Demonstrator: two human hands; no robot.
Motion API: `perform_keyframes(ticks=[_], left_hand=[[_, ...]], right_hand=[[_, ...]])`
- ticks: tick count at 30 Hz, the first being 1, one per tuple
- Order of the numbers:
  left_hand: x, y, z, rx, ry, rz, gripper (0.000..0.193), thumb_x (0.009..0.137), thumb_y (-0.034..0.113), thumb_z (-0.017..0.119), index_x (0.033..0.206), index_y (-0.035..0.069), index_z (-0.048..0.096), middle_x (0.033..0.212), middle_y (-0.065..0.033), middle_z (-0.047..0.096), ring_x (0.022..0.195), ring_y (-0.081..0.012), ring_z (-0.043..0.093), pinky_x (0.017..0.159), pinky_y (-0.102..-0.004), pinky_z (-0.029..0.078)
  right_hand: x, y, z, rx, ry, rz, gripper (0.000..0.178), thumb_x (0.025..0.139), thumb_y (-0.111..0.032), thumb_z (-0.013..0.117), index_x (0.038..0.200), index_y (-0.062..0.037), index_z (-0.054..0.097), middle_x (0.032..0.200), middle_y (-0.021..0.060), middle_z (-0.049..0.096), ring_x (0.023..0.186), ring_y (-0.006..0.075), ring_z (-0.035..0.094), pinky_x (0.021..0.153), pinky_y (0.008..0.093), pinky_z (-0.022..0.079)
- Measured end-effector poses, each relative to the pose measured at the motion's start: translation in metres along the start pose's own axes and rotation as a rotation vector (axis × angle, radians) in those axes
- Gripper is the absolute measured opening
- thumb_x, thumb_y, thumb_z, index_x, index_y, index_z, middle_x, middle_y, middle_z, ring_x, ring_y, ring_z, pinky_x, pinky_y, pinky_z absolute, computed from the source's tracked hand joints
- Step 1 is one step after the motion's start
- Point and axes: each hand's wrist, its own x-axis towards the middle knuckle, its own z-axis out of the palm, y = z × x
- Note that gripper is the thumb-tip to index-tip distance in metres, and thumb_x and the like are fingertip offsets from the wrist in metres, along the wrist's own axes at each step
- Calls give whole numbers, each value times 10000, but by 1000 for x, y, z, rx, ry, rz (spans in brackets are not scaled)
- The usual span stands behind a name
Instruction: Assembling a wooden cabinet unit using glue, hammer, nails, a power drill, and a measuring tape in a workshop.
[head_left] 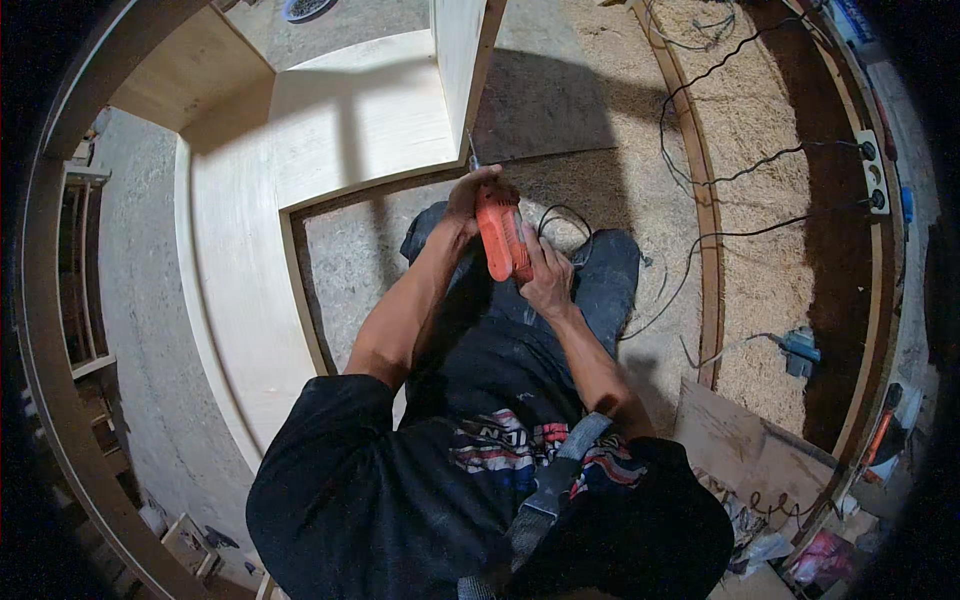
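Note:
A red-orange corded power drill (pixel 497 235) is in both my hands, above my knees. My right hand (pixel 548 275) wraps round its rear, where the handle lies mostly hidden. Up front, my left hand (pixel 463 207) is closed about the nose of the drill, its fingers partly out of sight. The thin bit (pixel 473 150) points away from me at the lower edge of an upright pale wooden panel (pixel 462 70); whether it has entered the wood I cannot tell. That panel joins a flat pale board (pixel 360 115) of a large cabinet-like frame.
The long side board (pixel 225 270) of the frame curves along my left. To my right are a wooden strip (pixel 700 200), sawdust (pixel 760 250), black cables (pixel 690 235) and a white power strip (pixel 873 175). A loose panel (pixel 745 440) leans at lower right.

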Motion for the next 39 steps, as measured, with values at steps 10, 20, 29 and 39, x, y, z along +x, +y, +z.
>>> perform_keyframes(ticks=[10, 20, 29, 39], left_hand=[[-2, 0, 6, 17, -15, -46, 194, 878, 212, 681, 781, 53, 627, 725, -89, 643, 671, -241, 640, 684, -399, 561], [9, -2, -10, 23, 10, -41, 221, 875, 227, 698, 735, 92, 593, 679, -53, 605, 634, -207, 610, 645, -369, 543], [13, 4, -15, 80, -145, -49, 344, 892, 341, 653, 684, 90, 545, 653, -54, 494, 624, -207, 468, 631, -333, 425], [5, 19, 5, 99, -109, -68, 402, 955, 358, 584, 637, 120, 522, 615, -53, 534, 597, -201, 535, 596, -345, 483]], right_hand=[[0, 5, 1, 3, -16, 15, 795, 728, -65, 720, 1469, -83, 433, 1006, 175, 615, 821, 402, 615, 712, 481, 507], [0, 6, 8, 33, -12, 25, 807, 752, -70, 709, 1494, -102, 392, 1039, 187, 623, 860, 419, 622, 744, 477, 520], [3, 11, 14, 4, 15, -2, 788, 759, -108, 721, 1480, -104, 404, 962, 181, 609, 803, 412, 606, 701, 487, 498], [14, 7, 15, -42, -59, 43, 925, 646, 44, 673, 1505, -156, 393, 1067, 195, 590, 895, 404, 601, 783, 469, 494]])
